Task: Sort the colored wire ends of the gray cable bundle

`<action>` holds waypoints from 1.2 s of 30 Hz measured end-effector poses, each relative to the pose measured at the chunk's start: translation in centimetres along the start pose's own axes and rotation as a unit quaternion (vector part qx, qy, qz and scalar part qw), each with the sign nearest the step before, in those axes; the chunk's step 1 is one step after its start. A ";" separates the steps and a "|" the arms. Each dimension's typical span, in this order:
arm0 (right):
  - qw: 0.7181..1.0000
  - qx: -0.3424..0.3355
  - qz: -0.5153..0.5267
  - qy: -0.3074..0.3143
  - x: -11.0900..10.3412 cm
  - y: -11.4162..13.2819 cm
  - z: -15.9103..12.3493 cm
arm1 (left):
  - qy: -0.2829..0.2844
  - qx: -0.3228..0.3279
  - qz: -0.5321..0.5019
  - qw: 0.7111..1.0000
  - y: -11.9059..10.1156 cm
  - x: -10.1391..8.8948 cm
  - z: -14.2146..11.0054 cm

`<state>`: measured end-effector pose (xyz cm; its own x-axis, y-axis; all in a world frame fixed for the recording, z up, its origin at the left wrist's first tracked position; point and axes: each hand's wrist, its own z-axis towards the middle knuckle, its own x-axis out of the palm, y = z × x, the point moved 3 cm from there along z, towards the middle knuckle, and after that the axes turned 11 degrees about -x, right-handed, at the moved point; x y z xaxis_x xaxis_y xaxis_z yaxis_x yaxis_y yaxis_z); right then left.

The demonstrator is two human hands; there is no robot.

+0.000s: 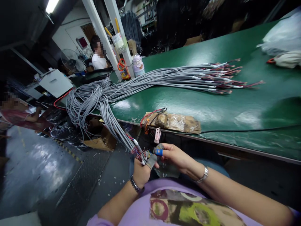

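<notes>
My left hand (140, 172) is closed around the stripped ends of several grey cables (122, 133), just below the table edge. Its thumb wears a grey finger cover. Close beside it, my right hand (175, 156) pinches at the coloured wire tips; its fingertips wear a blue and a grey cover. The cables run up from my left hand onto the green table (235, 103) and join a large grey cable bundle (150, 81) whose far ends (225, 77) show red and white wires.
A taped brown block (174, 121) with red and black wires sits on the table's near edge, a pink clip (157, 135) hanging under it. A bottle (138, 65), scissors (121, 63) and white posts stand at the back. Plastic bags (282, 34) lie far right. A seated person (98, 56) is behind.
</notes>
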<state>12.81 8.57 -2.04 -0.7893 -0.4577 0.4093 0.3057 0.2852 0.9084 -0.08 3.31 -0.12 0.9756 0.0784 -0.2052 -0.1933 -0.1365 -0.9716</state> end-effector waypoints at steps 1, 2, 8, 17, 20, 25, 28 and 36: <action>1.000 0.011 0.025 -0.004 0.1 -0.3 0.0 | 0.003 0.000 -0.001 1.000 0.1 0.0 0.0; 0.999 0.021 0.049 -0.008 0.3 -0.5 0.1 | 0.006 -0.001 -0.003 1.000 0.1 0.0 0.0; 0.991 0.068 0.118 -0.001 0.6 -1.1 0.1 | -0.006 0.009 -0.019 1.000 0.1 -0.1 -0.2; 0.983 0.093 0.159 -0.001 0.3 -1.5 -0.2 | -0.001 0.014 -0.070 0.997 1.5 0.1 0.1; 0.985 0.088 0.150 -0.002 0.3 -1.2 -0.2 | -0.016 0.007 -0.083 0.996 2.1 0.0 0.3; 0.995 0.048 0.088 -0.009 0.1 -0.4 0.1 | -0.055 0.000 -0.087 0.995 2.7 -0.2 0.4; 0.997 0.038 0.071 -0.009 -0.1 0.0 0.1 | -0.053 0.005 -0.081 0.995 2.6 -0.2 0.4; 0.999 0.026 -0.032 0.028 -0.5 1.0 0.1 | -0.036 0.014 -0.028 0.999 1.2 0.0 0.0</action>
<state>13.45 9.12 -1.36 -0.7748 -0.5225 0.3558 0.2259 0.2968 0.9279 -0.30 3.17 -1.32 0.9749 0.1570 -0.1581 -0.1430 -0.1034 -0.9843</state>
